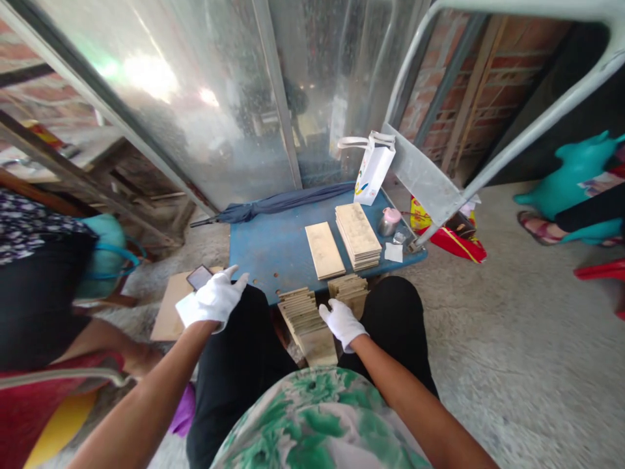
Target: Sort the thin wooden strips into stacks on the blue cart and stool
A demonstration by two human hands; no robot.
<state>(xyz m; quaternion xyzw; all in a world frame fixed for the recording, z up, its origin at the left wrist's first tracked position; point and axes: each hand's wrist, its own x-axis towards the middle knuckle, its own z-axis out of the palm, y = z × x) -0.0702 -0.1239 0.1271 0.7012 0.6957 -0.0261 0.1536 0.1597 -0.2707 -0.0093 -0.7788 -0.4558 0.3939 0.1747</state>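
Resting on the near pile (303, 311) of thin slats between my knees, my gloved right hand (342, 322) lies with its fingers stretched along the top edges. I cannot tell whether it pinches a slat or only touches. My left hand (212, 301) hangs over my left thigh, fingers spread, holding nothing.

Judging by how things lie, part of the work looks done. A squared stack (358, 234) sits on the blue table (263, 254), with one board (325, 249) laid flat just beside it. What seems left is at my knees: the near pile and a shorter pile (349, 286) against the table's front edge, both fanned and uneven.

Room is tight on the right. The stack stands near the table's right edge, with a jar (389, 221), a small white square (393, 252) and a white bag (374, 166) crowding that corner. The table's left half is bare blue, with only an umbrella (278, 203) along the back edge. To my left a phone (199, 277) lies on a card sheet (166, 312) on the floor, close under my left hand. Another person (43, 286) sits just beyond it.
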